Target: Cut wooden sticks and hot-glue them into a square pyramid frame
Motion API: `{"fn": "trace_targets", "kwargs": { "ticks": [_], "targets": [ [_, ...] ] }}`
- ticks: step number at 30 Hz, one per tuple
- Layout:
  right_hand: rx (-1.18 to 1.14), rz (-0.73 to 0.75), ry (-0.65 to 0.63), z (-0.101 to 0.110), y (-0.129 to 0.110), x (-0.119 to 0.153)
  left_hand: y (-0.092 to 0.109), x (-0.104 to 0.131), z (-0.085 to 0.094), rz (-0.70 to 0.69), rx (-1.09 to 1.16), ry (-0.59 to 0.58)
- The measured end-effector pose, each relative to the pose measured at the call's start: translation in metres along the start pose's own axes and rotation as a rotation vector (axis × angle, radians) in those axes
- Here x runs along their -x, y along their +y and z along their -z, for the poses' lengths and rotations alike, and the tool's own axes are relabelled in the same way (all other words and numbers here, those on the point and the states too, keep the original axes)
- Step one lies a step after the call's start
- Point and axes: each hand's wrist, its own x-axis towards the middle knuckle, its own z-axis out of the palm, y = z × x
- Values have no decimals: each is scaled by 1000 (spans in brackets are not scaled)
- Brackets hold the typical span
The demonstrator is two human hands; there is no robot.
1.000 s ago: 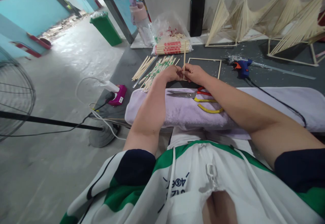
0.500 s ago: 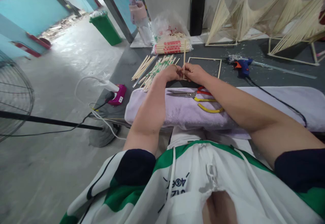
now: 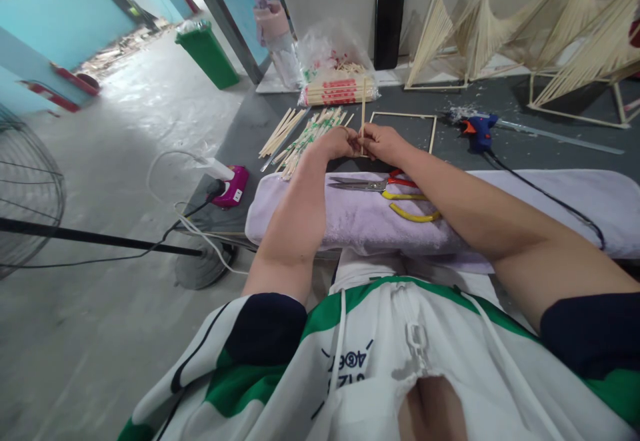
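A thin wooden stick (image 3: 363, 104) stands upright at the near left corner of a flat square stick frame (image 3: 404, 116) on the dark table. My right hand (image 3: 384, 143) pinches the stick low down from the right. From the left, my left hand (image 3: 341, 141) closes its fingers around the same low part, touching my right fingertips. The hands partly hide the frame's corner and near side. Scissors (image 3: 367, 186) and pliers with yellow handles (image 3: 413, 213) lie on a lilac towel (image 3: 350, 221) below my hands, partly under my right forearm.
Loose chopsticks (image 3: 283, 133) and wrapped ones (image 3: 313, 134) lie left of my hands. A blue glue gun (image 3: 481, 131) with a black cord rests to the right. Behind stand a phone (image 3: 389, 28), bagged chopsticks (image 3: 335, 91), a bottle (image 3: 280, 34) and stick models (image 3: 480, 34). A pink power socket (image 3: 234, 188) is at the left edge.
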Motion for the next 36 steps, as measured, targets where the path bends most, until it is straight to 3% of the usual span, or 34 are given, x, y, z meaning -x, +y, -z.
{"fn": "trace_targets", "kwargs": {
  "ticks": [7, 36],
  "targets": [
    [5, -6, -4, 1, -3, 1, -9, -5, 0, -39, 20, 11],
    [17, -33, -12, 4, -9, 3, -8, -4, 2, -44, -24, -9]
  ]
}}
